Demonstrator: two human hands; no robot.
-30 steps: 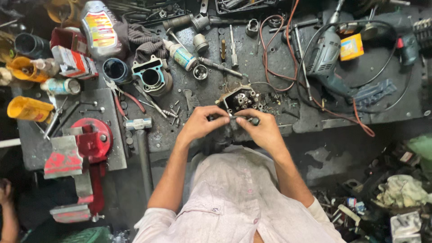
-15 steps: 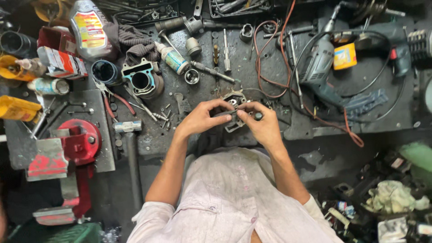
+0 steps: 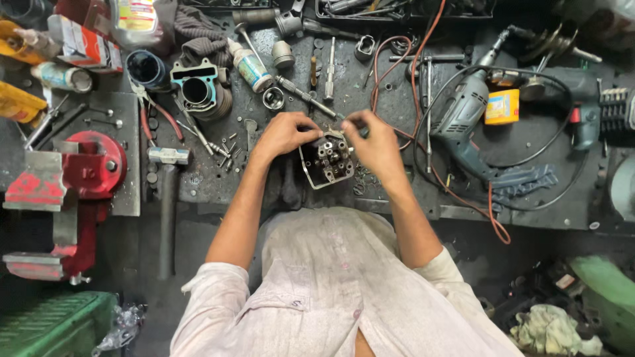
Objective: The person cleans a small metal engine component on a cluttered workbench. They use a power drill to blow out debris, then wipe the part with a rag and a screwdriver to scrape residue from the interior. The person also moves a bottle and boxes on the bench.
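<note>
A grey metal engine cylinder head with round valve springs rests on the dark, greasy workbench near its front edge. My left hand grips its far left corner, fingers curled over the top. At the far right corner, my right hand pinches something small; what it is I cannot make out. Both forearms reach out from my pale shirt below.
A red bench vise stands at the left, a hammer beside it. A teal cylinder block, small bottle, loose bolts and valves lie beyond my hands. Two electric drills and red cables fill the right.
Both hands stay on the cylinder head, which has tilted so its valve side faces up. The view has shifted, so the bench sits lower in frame.
</note>
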